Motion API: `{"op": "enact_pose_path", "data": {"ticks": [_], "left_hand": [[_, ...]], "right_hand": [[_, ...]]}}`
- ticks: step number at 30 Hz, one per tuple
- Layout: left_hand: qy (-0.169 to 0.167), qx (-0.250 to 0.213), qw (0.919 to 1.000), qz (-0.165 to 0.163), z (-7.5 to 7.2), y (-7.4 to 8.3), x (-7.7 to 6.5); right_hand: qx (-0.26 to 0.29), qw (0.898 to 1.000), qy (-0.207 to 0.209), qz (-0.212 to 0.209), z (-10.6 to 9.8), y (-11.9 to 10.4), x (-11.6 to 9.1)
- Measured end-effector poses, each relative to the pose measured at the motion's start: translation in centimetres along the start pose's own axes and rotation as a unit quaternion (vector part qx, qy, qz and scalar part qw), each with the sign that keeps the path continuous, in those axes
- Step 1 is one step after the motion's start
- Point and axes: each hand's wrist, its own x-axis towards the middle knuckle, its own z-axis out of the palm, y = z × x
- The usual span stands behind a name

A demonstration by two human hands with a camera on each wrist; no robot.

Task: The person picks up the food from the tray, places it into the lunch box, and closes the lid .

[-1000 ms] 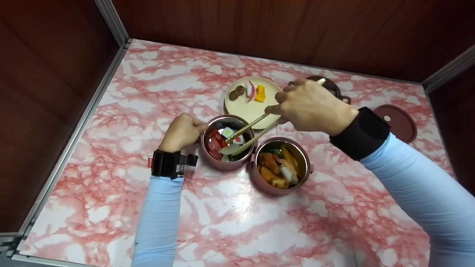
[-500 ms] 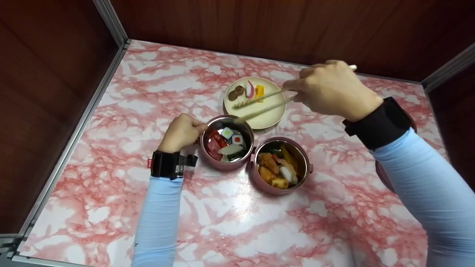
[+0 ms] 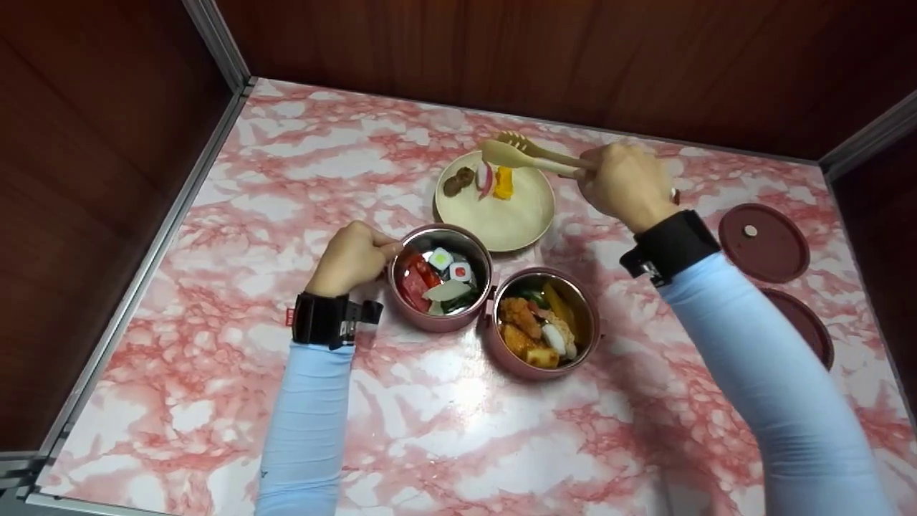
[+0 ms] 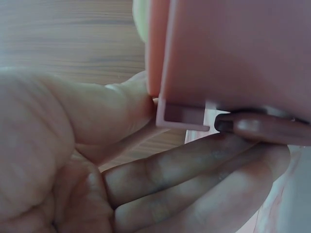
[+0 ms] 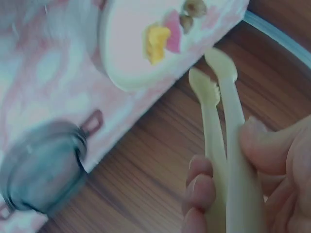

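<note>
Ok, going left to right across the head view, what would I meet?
Left hand → left pink pot → right pink pot → right hand → dark red lid with the pale spot.

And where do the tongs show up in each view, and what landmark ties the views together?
Head: tongs upper middle, in the right hand.
Left wrist: not in it.
Right wrist: right of centre, running up from the bottom edge.
Landmark: plate, shared by head and right wrist.

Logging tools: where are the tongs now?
The tongs are in the right hand, upper middle of the head view, tips overlapping the far rim of the plate.
</note>
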Motion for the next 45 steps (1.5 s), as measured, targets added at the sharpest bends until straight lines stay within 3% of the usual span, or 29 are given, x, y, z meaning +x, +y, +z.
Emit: {"op": "enact_pose_path", "data": {"ticks": [7,18,23,28,39,45], "left_hand": [[-0.001,-0.003,1.0,0.0,0.0,0.0,0.0],[-0.003,-0.002,1.0,-0.001,0.0,0.0,0.1],[0.006,0.009,0.9999,0.012,0.0,-0.1,0.1],[0.008,0.013,0.9998,0.014,0.0,-0.1,0.0],[-0.002,0.005,1.0,0.002,0.0,0.1,0.0],[-0.004,0.0,1.0,0.003,-0.1,0.0,-0.2]], "right_hand": [[0.006,0.999,-0.026,0.024,2.0,-0.3,0.3],[-0.021,0.997,-0.065,0.042,1.4,-1.6,-0.2],[-0.057,0.997,-0.047,0.034,1.6,-1.9,-0.4],[-0.06,0.997,-0.031,0.039,2.2,-1.5,-0.4],[0.0,0.999,-0.003,0.037,1.8,0.6,-2.2],[0.022,0.998,0.051,0.005,0.5,0.9,-4.5]]}}
